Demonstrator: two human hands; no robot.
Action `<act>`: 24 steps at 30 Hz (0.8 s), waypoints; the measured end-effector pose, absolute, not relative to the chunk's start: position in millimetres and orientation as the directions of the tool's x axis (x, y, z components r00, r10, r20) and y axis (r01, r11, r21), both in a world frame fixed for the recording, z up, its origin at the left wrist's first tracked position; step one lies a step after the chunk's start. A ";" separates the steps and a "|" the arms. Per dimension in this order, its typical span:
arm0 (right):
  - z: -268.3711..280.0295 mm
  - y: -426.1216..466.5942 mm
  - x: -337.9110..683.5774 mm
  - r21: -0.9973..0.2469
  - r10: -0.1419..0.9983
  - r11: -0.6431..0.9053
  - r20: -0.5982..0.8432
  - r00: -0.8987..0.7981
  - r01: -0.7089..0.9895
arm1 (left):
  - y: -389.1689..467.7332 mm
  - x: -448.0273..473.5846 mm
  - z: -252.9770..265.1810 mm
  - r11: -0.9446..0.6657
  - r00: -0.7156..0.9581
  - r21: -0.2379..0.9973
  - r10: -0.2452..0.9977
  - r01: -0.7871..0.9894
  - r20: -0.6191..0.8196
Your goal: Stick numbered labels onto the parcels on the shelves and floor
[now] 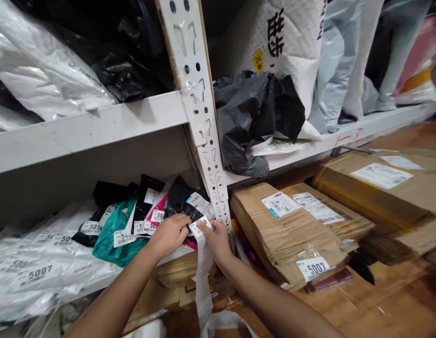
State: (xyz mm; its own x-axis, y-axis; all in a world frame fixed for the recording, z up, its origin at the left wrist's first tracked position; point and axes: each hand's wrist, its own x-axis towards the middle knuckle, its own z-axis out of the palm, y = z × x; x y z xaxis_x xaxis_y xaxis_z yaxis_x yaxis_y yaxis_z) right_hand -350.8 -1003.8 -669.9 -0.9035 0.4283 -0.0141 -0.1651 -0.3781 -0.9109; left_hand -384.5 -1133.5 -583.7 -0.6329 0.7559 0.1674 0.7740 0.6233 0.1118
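Right hand [218,238] pinches white printed paper label [199,227] atop long white paper strip [204,281] hanging below, left hand [171,234] curled alongside, hold unclear.

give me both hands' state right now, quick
Left hand: fingers curled, fingertips beside the label; cannot tell whether it grips anything.
Right hand: closed, pinching the white label, with a pale strip hanging below.
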 end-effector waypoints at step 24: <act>-684.4 -1013.1 -353.8 -0.891 0.370 -0.389 0.081 -0.925 -0.233 | -1121.0 -384.9 -585.3 0.728 -0.721 0.000 0.679 0.685 0.139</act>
